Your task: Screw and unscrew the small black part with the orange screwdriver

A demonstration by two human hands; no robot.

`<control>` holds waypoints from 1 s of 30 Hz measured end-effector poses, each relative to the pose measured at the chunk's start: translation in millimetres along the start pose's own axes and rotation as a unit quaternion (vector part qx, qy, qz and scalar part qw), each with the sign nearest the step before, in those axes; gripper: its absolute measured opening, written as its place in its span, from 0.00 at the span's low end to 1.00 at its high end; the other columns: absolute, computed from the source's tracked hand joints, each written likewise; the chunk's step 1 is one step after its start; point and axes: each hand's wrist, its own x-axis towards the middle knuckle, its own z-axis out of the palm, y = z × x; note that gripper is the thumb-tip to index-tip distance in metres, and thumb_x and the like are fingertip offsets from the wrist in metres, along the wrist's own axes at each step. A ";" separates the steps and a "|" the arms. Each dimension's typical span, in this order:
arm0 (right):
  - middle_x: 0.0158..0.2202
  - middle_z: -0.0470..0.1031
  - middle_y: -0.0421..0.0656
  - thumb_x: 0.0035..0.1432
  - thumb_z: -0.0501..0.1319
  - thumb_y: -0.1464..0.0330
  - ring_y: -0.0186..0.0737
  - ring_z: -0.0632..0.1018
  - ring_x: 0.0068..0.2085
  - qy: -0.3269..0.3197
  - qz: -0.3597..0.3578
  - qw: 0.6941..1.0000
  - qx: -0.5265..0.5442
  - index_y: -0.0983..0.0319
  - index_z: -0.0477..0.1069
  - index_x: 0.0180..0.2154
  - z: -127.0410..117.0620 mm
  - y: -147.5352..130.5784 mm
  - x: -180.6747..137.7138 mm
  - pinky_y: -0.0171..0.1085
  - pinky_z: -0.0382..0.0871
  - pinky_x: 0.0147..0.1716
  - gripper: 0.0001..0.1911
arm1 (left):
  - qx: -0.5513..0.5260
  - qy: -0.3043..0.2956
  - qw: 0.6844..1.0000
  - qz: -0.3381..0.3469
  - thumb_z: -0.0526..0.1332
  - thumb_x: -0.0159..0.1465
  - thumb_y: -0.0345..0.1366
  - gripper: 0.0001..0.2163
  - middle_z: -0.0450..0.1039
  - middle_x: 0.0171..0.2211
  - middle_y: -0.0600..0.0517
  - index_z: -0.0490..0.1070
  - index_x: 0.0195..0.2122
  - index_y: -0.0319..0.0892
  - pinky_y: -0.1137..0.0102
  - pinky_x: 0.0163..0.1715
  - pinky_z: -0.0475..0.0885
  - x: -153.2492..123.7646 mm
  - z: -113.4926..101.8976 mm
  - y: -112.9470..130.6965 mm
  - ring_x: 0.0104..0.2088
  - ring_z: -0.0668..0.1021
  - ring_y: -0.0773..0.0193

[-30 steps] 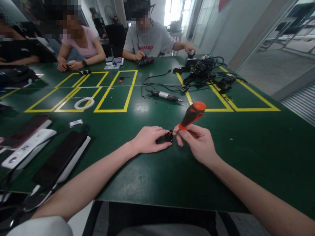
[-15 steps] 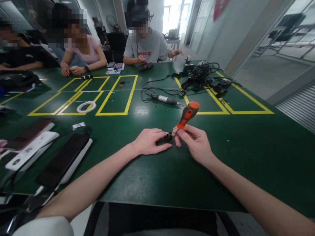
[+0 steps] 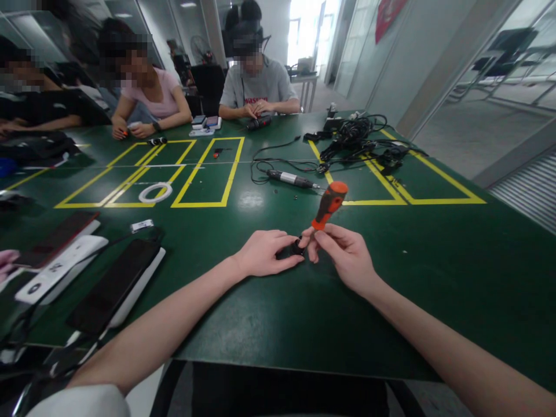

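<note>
My left hand point(image 3: 264, 252) rests on the green table, its thumb and fingers closed around a small black cylindrical part point(image 3: 297, 248). In my right hand point(image 3: 350, 253) is a screwdriver point(image 3: 330, 204) with an orange and dark grey handle. The handle points up and leans right. My right fingertips touch or nearly touch the top of the black part. Fingers hide the lower end of the screwdriver, so I cannot tell where its tip is.
An electric screwdriver point(image 3: 290, 178) with a cord lies ahead, near tangled black cables point(image 3: 354, 134). A white ring point(image 3: 155, 192) sits inside yellow tape. To the left are a black phone point(image 3: 116, 284) and white power banks. Several people sit across the table.
My right fingertips have moved left onto the black part, and the screwdriver has shifted slightly left with them. Across the table, the person in grey has brought both hands together.
</note>
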 end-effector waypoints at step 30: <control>0.29 0.81 0.45 0.64 0.64 0.64 0.42 0.75 0.26 0.076 -0.103 0.873 -0.472 0.59 0.82 0.33 -56.2 26.8 27.9 0.41 0.66 0.28 0.10 | 0.010 -0.009 1.000 0.006 0.63 0.69 0.46 0.13 0.76 0.31 0.53 0.74 0.38 0.41 0.69 0.32 0.68 4.2 2.8 1.5 0.33 0.79 0.62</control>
